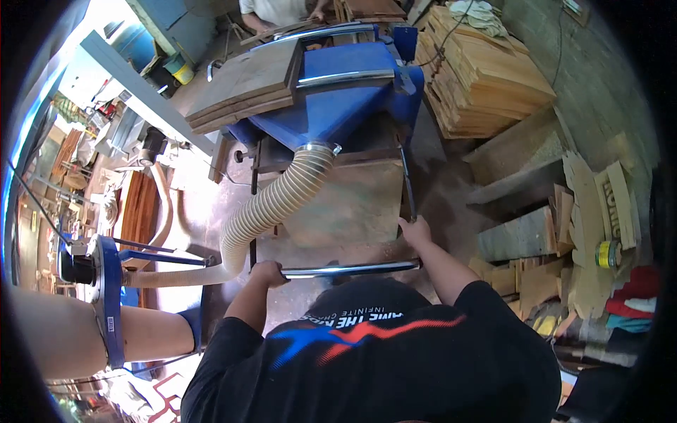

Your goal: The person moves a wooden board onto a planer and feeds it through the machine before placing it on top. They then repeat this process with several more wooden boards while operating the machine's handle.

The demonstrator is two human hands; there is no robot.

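My left hand (266, 274) is closed around the left corner of a metal frame, beside the end of a shiny roller (352, 269). On the other side, my right hand (417, 232) grips the frame's dark side bar (407, 180), a little ahead of the roller's right end. The frame reaches out from a blue machine (345, 106) with a funnel-shaped hood. From that hood a ribbed hose (278, 194) curves down to the left, past my left hand. Between the side bars a flat brown panel (345, 201) shows. My fingertips are partly hidden.
Stacked brown boards (247, 88) lie on the machine's top. Beyond it stands another person (275, 10), hands near boards. A tall pile of planks (486, 77) is at right, with wood offcuts (529, 282) nearer. The dust collector (106, 303) and its bag stand at my left.
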